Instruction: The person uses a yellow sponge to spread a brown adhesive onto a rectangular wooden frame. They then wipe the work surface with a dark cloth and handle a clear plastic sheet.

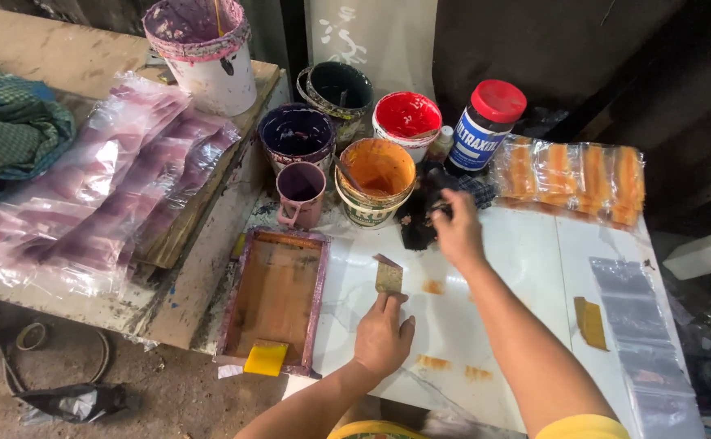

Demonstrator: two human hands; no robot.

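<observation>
Orange paint smears mark the white table. The left hand pinches a small flat scraper by its lower edge, blade just beside a smear — it should stay low and flat. The right hand closes on a dark rag near the orange paint bucket, best kept ready for wiping.
</observation>
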